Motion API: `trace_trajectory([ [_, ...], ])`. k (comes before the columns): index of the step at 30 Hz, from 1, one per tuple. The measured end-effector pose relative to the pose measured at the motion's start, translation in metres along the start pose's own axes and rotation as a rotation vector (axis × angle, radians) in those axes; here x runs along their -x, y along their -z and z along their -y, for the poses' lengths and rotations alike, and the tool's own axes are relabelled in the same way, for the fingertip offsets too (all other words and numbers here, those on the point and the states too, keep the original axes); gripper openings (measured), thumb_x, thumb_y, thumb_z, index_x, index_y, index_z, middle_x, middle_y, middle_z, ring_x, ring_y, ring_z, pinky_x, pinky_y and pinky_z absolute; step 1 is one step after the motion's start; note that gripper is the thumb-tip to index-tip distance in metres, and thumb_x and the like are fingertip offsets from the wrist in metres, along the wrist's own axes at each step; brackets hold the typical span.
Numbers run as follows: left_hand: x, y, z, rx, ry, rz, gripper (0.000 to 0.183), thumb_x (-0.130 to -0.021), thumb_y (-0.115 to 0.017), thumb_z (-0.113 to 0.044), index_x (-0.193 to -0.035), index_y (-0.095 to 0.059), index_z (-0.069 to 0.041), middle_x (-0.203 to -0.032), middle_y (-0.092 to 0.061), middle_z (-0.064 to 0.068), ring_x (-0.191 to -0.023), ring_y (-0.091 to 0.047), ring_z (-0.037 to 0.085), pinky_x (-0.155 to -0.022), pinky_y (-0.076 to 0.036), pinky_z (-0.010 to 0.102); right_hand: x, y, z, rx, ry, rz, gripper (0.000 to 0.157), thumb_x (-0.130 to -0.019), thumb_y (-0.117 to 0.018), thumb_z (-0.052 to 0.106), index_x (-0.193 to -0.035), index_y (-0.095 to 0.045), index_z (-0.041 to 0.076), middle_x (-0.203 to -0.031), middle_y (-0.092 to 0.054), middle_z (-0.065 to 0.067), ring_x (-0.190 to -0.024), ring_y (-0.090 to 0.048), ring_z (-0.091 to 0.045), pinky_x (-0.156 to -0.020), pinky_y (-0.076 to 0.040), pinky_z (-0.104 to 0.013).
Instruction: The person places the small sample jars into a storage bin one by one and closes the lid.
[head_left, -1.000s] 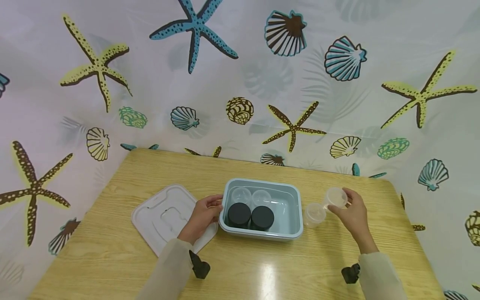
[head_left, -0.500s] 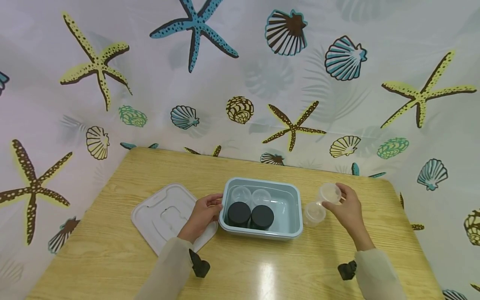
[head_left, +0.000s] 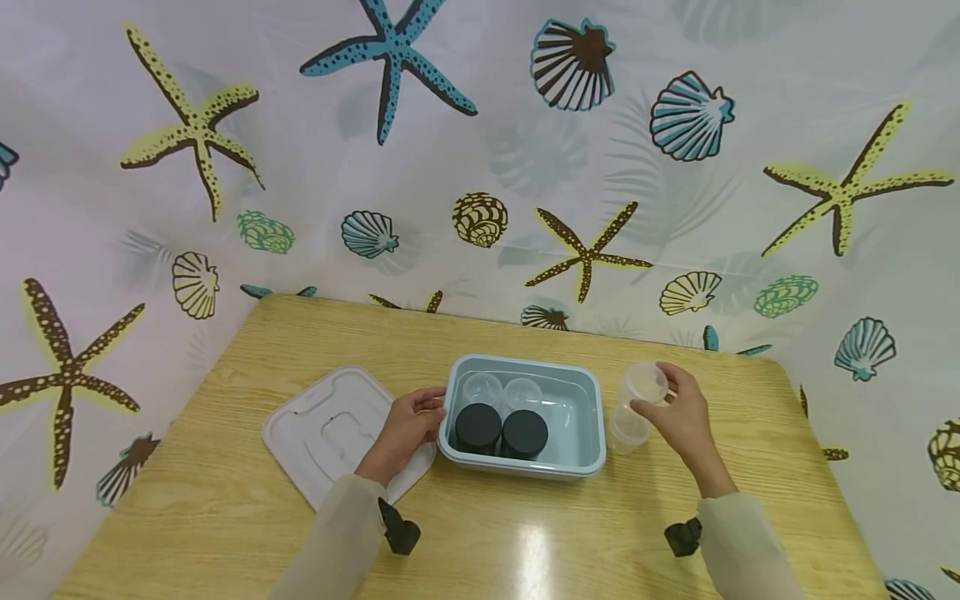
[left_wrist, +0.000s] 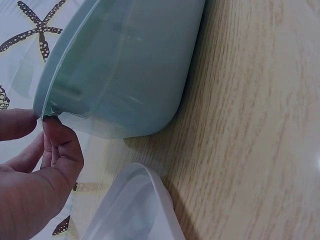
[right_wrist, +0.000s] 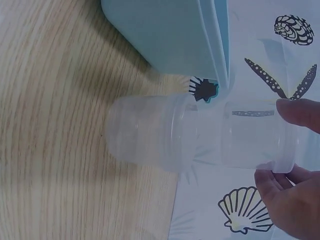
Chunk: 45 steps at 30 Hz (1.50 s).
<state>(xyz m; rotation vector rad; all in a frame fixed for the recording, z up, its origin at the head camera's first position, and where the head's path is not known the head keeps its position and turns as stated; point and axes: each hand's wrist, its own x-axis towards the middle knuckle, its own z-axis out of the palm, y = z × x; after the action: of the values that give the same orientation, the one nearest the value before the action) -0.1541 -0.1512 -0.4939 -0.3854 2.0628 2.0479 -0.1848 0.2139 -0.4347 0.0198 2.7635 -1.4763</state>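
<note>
Now your right hand pinches a translucent round plastic cup above a matching cup; your left hand pinches a pale-blue rectangular plastic tub by its rim.

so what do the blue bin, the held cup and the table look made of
Blue bin: likely moulded plastic, slightly glossy, with smooth rounded corners. Held cup: probably thin plastic, translucent; the patterned backdrop shows through its wall. Table: perhaps wood or wood-look laminate, glossy, with visible grain and a bright reflection.
</note>
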Motion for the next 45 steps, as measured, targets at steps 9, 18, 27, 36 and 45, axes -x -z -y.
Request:
trace_trajectory([
  [9, -0.002, 0.0, 0.002, -0.002, 0.007, -0.002, 0.04, -0.094, -0.052, -0.001, -0.134, -0.051, -0.001, -0.107, -0.054, 0.011, -0.08, -0.054, 0.011, -0.066, -0.048, 0.023, -0.001, -0.008, 0.012, -0.007, 0.025, 0.008, 0.07, -0.081, -0.071, 0.005, -0.14, -0.035, -0.007, -0.14, -0.039, -0.026, -0.129, -0.04, -0.04, -0.108, -0.035, -0.05],
  [18, -0.003, 0.0, 0.002, 0.004, 0.0, 0.01, 0.041, -0.094, -0.051, -0.001, -0.135, -0.05, -0.002, -0.107, -0.054, 0.01, -0.08, -0.055, 0.011, -0.067, -0.049, 0.024, -0.003, -0.014, 0.017, -0.014, 0.038, 0.02, 0.07, -0.081, -0.072, 0.007, -0.14, -0.036, -0.006, -0.14, -0.039, -0.024, -0.129, -0.04, -0.038, -0.107, -0.036, -0.048],
  [27, -0.003, 0.0, 0.003, 0.008, 0.003, 0.008, 0.04, -0.094, -0.052, -0.001, -0.134, -0.051, -0.002, -0.108, -0.055, 0.011, -0.081, -0.055, 0.011, -0.067, -0.049, 0.023, -0.005, -0.023, 0.029, -0.006, 0.026, 0.037, 0.068, -0.082, -0.072, 0.008, -0.139, -0.037, -0.005, -0.14, -0.039, -0.023, -0.129, -0.04, -0.038, -0.108, -0.036, -0.048],
  [36, -0.004, 0.001, 0.003, 0.01, 0.01, 0.004, 0.04, -0.094, -0.053, -0.002, -0.134, -0.052, -0.003, -0.106, -0.054, 0.01, -0.081, -0.054, 0.012, -0.067, -0.049, 0.024, -0.009, -0.04, 0.034, -0.023, 0.041, 0.066, 0.069, -0.08, -0.072, 0.005, -0.138, -0.037, -0.005, -0.141, -0.039, -0.023, -0.13, -0.041, -0.038, -0.107, -0.037, -0.047],
  [45, -0.002, 0.001, 0.001, 0.011, 0.01, 0.006, 0.039, -0.094, -0.053, -0.003, -0.134, -0.052, -0.003, -0.107, -0.054, 0.01, -0.082, -0.054, 0.012, -0.068, -0.048, 0.024, -0.01, -0.054, 0.034, -0.012, 0.035, 0.088, 0.069, -0.08, -0.073, 0.007, -0.138, -0.038, -0.004, -0.14, -0.04, -0.022, -0.129, -0.042, -0.038, -0.107, -0.037, -0.047],
])
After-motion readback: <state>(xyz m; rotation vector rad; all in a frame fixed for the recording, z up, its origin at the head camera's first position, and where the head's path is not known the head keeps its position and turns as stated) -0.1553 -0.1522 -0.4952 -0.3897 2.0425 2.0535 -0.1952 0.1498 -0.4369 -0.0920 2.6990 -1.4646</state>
